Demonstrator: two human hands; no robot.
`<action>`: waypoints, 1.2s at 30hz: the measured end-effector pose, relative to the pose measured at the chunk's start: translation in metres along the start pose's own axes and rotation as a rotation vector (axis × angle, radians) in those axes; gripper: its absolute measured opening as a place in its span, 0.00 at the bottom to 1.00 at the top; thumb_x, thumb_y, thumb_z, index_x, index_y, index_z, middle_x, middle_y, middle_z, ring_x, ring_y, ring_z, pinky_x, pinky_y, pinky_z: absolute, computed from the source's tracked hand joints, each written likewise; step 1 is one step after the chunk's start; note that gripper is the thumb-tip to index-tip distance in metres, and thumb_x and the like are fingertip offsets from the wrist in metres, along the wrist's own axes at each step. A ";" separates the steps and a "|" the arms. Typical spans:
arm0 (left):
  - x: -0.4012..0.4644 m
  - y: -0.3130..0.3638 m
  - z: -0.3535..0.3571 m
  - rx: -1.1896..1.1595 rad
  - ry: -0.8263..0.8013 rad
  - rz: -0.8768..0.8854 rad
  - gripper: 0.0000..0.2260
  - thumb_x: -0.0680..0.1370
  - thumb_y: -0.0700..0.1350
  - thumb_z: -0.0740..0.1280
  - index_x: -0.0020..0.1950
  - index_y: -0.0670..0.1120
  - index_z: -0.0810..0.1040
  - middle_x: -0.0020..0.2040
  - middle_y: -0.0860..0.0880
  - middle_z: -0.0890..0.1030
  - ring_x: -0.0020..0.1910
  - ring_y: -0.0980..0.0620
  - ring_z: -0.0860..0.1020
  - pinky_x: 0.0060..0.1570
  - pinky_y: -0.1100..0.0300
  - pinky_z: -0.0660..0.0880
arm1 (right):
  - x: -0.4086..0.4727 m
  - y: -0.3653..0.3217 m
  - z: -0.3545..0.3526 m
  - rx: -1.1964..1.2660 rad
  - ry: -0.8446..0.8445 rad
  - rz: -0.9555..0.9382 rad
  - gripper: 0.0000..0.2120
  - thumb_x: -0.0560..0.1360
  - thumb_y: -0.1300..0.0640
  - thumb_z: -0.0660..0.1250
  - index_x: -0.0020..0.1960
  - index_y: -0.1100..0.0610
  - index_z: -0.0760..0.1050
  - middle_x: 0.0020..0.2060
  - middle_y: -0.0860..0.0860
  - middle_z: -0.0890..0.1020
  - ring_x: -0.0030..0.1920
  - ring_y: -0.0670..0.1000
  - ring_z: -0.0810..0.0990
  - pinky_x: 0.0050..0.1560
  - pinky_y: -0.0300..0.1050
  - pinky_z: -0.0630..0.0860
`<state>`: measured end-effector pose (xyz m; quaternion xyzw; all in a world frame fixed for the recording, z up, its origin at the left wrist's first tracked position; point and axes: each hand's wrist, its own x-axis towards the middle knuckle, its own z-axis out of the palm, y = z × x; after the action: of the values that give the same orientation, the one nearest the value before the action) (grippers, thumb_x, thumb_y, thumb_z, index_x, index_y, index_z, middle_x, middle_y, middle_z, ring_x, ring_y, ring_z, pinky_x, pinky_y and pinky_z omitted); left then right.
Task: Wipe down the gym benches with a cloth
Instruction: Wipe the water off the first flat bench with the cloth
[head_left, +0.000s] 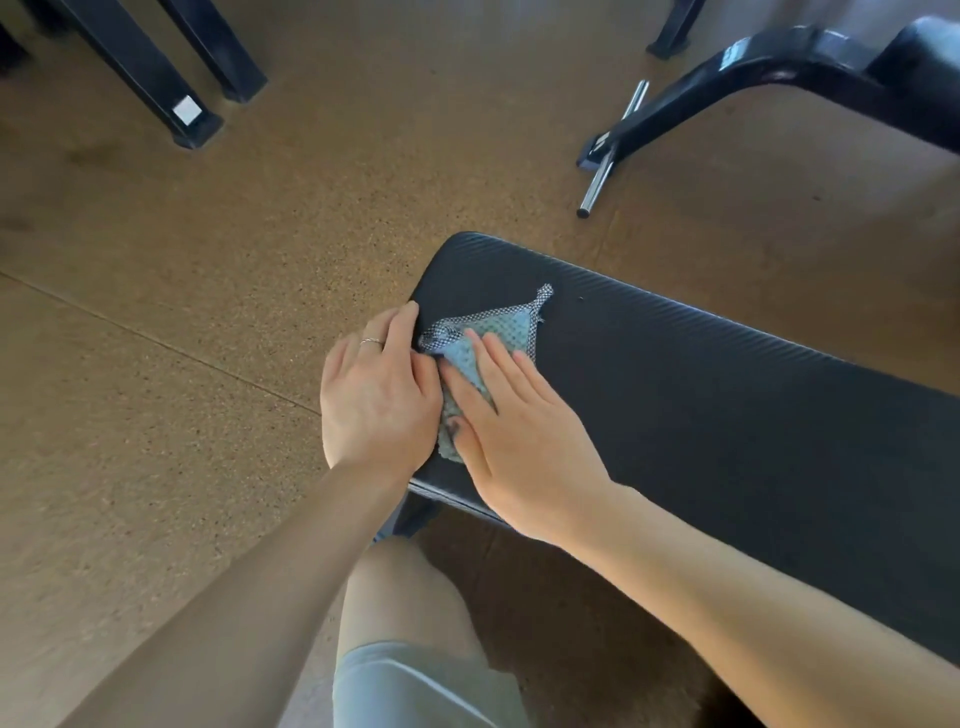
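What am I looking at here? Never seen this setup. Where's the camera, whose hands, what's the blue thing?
There is no robot: a person wears a wide-angle camera on the head, looking down at their own arms. It is the only view. The left hand and right hand both rest flat, fingers straight, on a blue cloth with a checked border. The cloth lies at the end of a black padded gym bench, which they are wiping. Neither hand grips anything. Another bench frame stands beyond on the cork-coloured floor.

Cloth (480, 338) half hidden beneath both hands; bench (727, 415) cut off at right edge.
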<state>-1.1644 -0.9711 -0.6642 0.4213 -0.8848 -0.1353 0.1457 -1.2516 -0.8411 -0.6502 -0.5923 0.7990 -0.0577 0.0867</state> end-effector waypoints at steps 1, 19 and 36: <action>-0.001 0.000 -0.001 -0.006 -0.007 -0.004 0.22 0.83 0.46 0.54 0.75 0.46 0.72 0.72 0.46 0.77 0.63 0.41 0.78 0.69 0.47 0.68 | -0.003 0.006 -0.002 0.004 -0.027 -0.049 0.29 0.85 0.45 0.39 0.83 0.52 0.50 0.83 0.56 0.51 0.83 0.55 0.48 0.82 0.53 0.48; 0.000 0.007 -0.005 -0.064 0.013 -0.067 0.20 0.82 0.41 0.60 0.74 0.47 0.74 0.70 0.46 0.79 0.55 0.37 0.80 0.58 0.44 0.74 | 0.081 0.041 -0.011 0.016 0.070 0.131 0.27 0.87 0.48 0.44 0.84 0.55 0.48 0.82 0.61 0.49 0.83 0.59 0.46 0.82 0.53 0.44; -0.001 0.010 -0.005 -0.132 -0.010 -0.184 0.21 0.83 0.45 0.57 0.76 0.56 0.70 0.73 0.54 0.74 0.59 0.42 0.79 0.52 0.46 0.73 | 0.066 0.109 -0.026 -0.066 0.128 0.452 0.20 0.82 0.52 0.52 0.66 0.62 0.71 0.59 0.63 0.78 0.56 0.65 0.77 0.56 0.57 0.71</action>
<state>-1.1691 -0.9643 -0.6561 0.4896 -0.8323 -0.2083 0.1559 -1.3776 -0.8728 -0.6501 -0.3961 0.9165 -0.0480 0.0272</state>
